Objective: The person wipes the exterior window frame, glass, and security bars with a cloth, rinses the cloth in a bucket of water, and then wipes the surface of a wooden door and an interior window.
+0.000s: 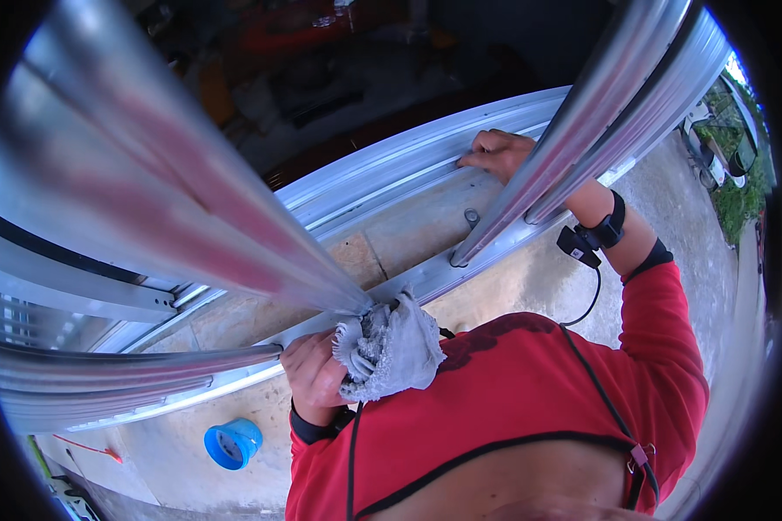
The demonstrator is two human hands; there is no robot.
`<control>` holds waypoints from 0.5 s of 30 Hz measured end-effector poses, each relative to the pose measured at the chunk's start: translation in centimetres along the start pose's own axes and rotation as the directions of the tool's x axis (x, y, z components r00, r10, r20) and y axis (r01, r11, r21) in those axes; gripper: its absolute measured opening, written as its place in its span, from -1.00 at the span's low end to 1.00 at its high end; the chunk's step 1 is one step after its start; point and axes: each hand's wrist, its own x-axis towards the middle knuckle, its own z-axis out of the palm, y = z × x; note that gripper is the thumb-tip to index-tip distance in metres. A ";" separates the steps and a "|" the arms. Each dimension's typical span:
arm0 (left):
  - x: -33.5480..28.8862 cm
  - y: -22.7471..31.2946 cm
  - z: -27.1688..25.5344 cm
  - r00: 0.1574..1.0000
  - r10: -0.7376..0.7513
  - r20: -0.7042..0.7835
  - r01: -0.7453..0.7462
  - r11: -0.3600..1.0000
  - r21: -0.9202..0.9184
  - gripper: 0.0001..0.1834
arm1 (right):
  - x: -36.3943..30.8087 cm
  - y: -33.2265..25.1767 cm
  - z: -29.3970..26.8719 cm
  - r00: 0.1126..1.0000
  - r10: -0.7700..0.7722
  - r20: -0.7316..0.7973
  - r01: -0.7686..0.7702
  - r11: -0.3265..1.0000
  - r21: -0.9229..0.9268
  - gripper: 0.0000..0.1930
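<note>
Near the lower middle, my left hand (315,372) is closed on a crumpled grey cloth (395,352). The cloth lies against the foot of a shiny metal upright (235,208), beside a low metal rail (439,280). My right arm reaches past a second pair of metal uprights (582,122) on the right. Beyond them, my right hand (500,154) rests at the grooved aluminium track (365,193) with its fingers curled and pressed together. Whether anything small is inside those fingers is hidden.
A blue bucket (233,443) stands on the concrete floor at lower left. More metal frame pieces (130,369) slant in from the left. A small black device (578,247) with a cord hangs by my right wrist. Dark, cluttered space lies beyond the track; plants (728,178) show far right.
</note>
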 end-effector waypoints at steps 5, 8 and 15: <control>-0.3 -0.4 0.1 0.999 0.028 -0.020 -0.028 1.000 0.001 -0.74 | 0.5 0.0 -0.2 0.980 0.127 0.154 -0.163 0.955 0.250 -0.69; -0.5 -0.8 0.1 0.999 0.037 -0.007 -0.037 0.999 -0.016 -0.73 | 0.6 1.0 -0.1 0.967 0.160 0.198 -0.221 0.913 0.343 -0.71; -0.5 -0.9 0.0 0.997 0.081 -0.019 -0.082 0.993 -0.081 -0.66 | -0.1 1.2 1.1 0.995 0.092 0.031 -0.095 0.988 0.121 -0.68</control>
